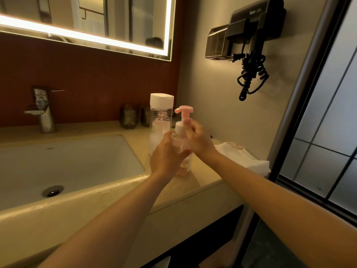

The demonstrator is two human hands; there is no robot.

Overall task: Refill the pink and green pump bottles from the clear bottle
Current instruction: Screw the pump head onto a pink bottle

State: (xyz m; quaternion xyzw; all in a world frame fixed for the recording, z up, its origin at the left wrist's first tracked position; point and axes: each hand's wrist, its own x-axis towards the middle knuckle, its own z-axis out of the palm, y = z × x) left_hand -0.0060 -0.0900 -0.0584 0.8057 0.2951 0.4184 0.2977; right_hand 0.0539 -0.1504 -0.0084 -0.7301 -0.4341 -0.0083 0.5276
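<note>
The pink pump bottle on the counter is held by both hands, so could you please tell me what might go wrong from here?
1. The pink pump bottle stands near the beige counter's front edge; twisting its collar with the right hand could tip it if the left hand slips.
2. The tall clear bottle with a white cap stands right behind; a bump might topple it toward the white sink.

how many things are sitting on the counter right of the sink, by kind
Bottles: 2, the pink-topped pump bottle and the tall clear plastic bottle with a white cap
Dark cups: 2
White cloths: 1
Total: 5
</note>
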